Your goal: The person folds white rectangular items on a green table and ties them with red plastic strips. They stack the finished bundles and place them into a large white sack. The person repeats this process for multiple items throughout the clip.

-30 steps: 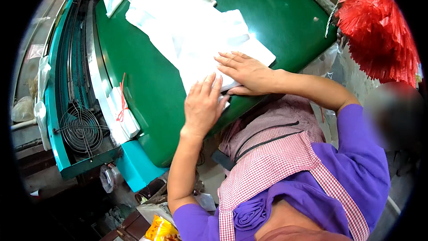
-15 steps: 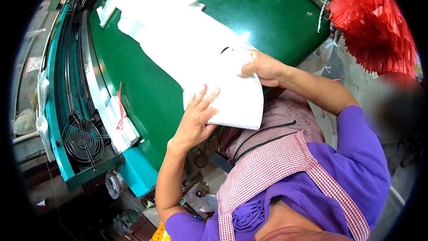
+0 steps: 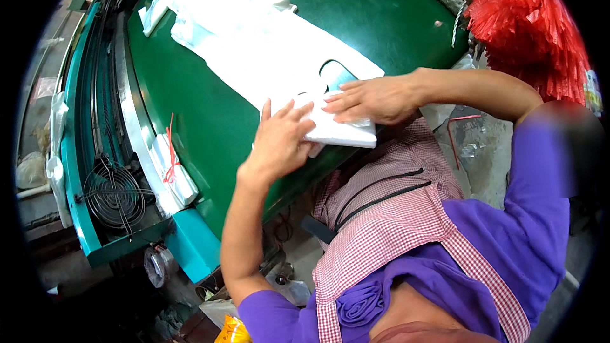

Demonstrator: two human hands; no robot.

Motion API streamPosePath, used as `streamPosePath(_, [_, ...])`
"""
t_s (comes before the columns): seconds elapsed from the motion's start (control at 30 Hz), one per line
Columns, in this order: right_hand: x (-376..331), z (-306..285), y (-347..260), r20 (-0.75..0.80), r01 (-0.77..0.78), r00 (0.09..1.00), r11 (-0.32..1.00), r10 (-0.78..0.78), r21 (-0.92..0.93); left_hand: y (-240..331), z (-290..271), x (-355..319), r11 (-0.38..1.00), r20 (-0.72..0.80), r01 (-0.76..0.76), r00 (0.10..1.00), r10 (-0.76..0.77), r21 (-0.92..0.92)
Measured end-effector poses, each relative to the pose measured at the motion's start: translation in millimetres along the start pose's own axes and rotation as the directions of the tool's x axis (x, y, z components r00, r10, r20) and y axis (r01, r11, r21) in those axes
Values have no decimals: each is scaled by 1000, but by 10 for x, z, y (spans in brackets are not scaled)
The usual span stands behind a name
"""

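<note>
Counter (image 3: 210,121): green, broad, sloping from 11 o'clock toward 5; near edge right beneath the work, so a slipped stack likely drops to the floor.
White bags (image 3: 254,51): long overlapping run from 11 o'clock to centre; near end folded into a thick wad (image 3: 340,128) at the counter's lip, partly overhanging.
Red strips (image 3: 527,32): bundle at 1 o'clock, well apart.
Right hand (image 3: 372,98): flat, fingers spread, pressing the fold from 3 o'clock; gripping nothing.
Left hand (image 3: 283,140): open, palm down, touching the wad's 9 o'clock edge.
Risk: slick plastic, uneven pressure, layers probably sliding askew or springing open.
Tied packet (image 3: 170,168): at 8 o'clock by the rail, untouched.
</note>
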State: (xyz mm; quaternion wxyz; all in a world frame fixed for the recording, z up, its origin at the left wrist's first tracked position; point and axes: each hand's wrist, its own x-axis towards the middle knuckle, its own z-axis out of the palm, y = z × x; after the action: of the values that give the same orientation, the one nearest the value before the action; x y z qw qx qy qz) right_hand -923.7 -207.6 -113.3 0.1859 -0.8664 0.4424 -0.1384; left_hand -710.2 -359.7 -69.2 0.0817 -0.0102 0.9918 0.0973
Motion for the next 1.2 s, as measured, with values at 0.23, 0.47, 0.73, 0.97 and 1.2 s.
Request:
streamPosePath(0.23, [-116, 263, -643, -278, -278, 940, 919, 200, -279, 453, 245, -222, 998, -146, 31, 989, -39, -58])
streamPosePath(0.47, [142, 171, -190, -436, -504, 711, 832, 552, 232, -155, 255, -91, 939, -335, 311, 878, -343, -146])
streamPosePath(0.73, [-608, 556, -262, -846, -133, 117, 853, 520, 505, 3, 224, 209, 941, -193, 79, 970, -149, -330])
streamPosePath(0.97, [-2315, 1106, 559, -615, -402, -601, 473, 510, 784, 155, 81, 292, 953, -97, 112, 985, -145, -283])
streamPosePath(1.2, [-2049, 1106, 227, -704, -645, -326, 396, 631, 654, 135, 335, -20, 690, 4, 310, 914, -407, -654])
